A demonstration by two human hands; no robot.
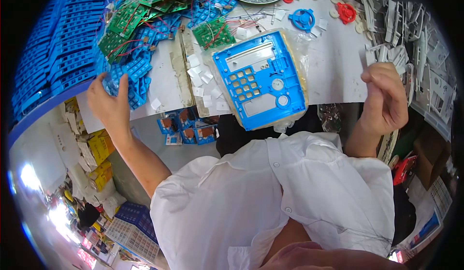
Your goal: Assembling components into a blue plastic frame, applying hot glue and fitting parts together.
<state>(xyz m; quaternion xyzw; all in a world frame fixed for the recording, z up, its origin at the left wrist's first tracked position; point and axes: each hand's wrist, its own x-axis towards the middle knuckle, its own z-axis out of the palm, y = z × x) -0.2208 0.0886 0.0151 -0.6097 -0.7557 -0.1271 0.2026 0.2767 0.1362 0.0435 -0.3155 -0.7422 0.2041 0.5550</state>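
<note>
1. The blue panel (266, 84) lies inner side up, mid-worktop (336, 67), on a cream pad (296, 58) wrapped in clear plastic. Its near end juts past the front edge, toward the white shirt (227, 192).
2. The left hand (108, 105) is at the heap of blue keypads (137, 69), thumb and fingers parted around its near left side. From where I stand, I cannot tell whether it has hold of a piece.
3. The right hand (386, 101) is raised beside the white parts (395, 55), fingers loosely curled and thumb close to them. I see nothing in it, but a small piece could be hidden, so I cannot say it is free.
4. I'd watch that overhang: a sleeve or forearm pressing there could tip the panel or drag it off, as the plastic may be slippery.
5. The keypads lie jumbled against wired boards (113, 43). A tug at one could catch a lead, strain a joint or bring boards sliding down.
6. White chips (195, 79) lie loose just left of the panel. A careless sweep could scatter them over the front edge.
7. The white parts are tangled too; pulling one hard could bend it or spill others.
8. A knock to the round tray (255, 2) beyond the panel could spill its silvery bits, perhaps into the panel's openings.
</note>
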